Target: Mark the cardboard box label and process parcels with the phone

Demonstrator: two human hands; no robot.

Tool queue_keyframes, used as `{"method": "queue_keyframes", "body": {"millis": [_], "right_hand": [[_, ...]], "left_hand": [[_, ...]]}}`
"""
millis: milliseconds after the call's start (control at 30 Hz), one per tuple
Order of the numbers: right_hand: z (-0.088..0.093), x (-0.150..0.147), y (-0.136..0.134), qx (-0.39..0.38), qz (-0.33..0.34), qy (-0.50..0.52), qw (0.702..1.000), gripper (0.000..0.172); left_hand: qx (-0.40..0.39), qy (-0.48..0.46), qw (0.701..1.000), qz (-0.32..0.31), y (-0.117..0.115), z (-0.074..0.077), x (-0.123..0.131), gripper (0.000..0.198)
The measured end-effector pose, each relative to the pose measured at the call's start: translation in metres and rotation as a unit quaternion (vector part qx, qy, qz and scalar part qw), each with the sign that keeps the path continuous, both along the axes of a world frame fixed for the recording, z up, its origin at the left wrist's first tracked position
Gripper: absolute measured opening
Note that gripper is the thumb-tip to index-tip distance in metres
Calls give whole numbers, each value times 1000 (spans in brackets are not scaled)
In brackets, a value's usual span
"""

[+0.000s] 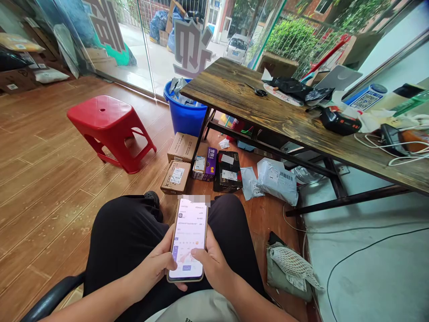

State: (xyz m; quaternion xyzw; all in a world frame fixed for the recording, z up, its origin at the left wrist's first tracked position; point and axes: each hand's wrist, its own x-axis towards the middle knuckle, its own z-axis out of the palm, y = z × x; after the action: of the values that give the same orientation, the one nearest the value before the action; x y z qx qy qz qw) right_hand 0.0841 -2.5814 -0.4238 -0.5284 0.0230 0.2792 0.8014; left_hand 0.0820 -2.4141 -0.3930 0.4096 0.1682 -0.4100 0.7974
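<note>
Wooden floorboards stretch across this shopfront, glass doors at the back, and a dark wooden table runs along the right with scissors and a tangle of white cables on it. Down on the floor, a red plastic stool stands to the left, a blue bucket sits by the table's end, and cardboard boxes and grey mailer bags are piled beneath. Now the action: a phone is held upright over the lap, screen lit, right between both hands. The left hand is curled around its left edge, thumb laid on the glass. The right hand wraps the right edge, its thumb touching the lower screen too.
</note>
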Motion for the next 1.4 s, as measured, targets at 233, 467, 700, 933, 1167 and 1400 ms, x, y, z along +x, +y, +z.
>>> {"method": "queue_keyframes", "body": {"millis": [233,467,700,933,1167,1400], "right_hand": [[1,0,-1,-3,3,-6,1000,50],[-4,-2,1,-30,21,-55,998,60],[-3,-2,0,-21,23,-53,998,61],[-1,0,-1,-12,20,-29,999,50],[4,2,-3,-2,27,-20,999,52],[2,1,-2,4,22,-30,999,55]], "left_hand": [[27,-16,999,7,-2,-9,-4,90],[5,-18,1000,8,-1,-12,-3,89],[46,-20,999,11,-6,-13,-4,82],[11,7,1000,-3,0,3,2,86],[-7,1,1000,2,-2,-11,0,84],[-40,0,998,54,-5,-40,-10,83]]}}
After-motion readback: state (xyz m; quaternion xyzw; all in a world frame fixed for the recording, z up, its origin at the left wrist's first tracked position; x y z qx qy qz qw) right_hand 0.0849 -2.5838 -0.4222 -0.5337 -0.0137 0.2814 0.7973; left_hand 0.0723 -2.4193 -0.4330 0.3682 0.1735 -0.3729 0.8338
